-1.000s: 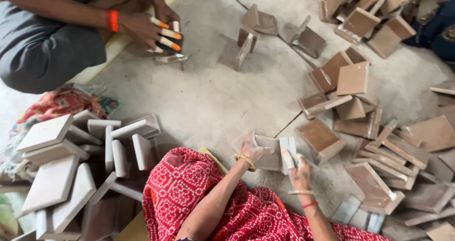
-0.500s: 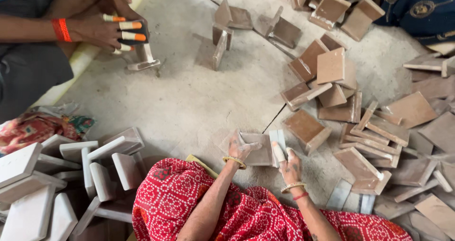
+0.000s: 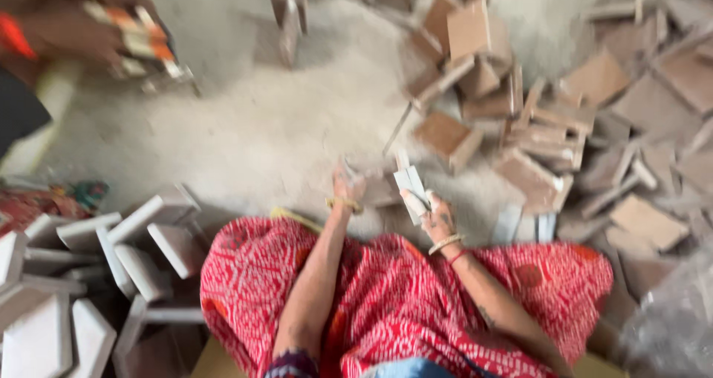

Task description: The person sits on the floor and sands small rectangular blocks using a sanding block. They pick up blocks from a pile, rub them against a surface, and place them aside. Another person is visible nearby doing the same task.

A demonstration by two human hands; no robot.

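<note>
2 hands work low over the dusty floor point(image 3: 245, 133). The right hand point(image 3: 434, 214) grips a few pale flat pieces point(image 3: 411, 185), held upright just above the red patterned cloth point(image 3: 386, 296). The left hand point(image 3: 347, 186) is blurred; I cannot tell its grip. Brown box-like pieces point(image 3: 520, 125) lie heaped to the right, white slabs point(image 3: 111, 252) to the left.

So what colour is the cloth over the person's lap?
The cloth is red with a small white pattern, best seen in the head view, though the picture is blurred.

Left hand point(image 3: 347, 185) lowered, right hand point(image 3: 434, 216) raised, clasped
</note>
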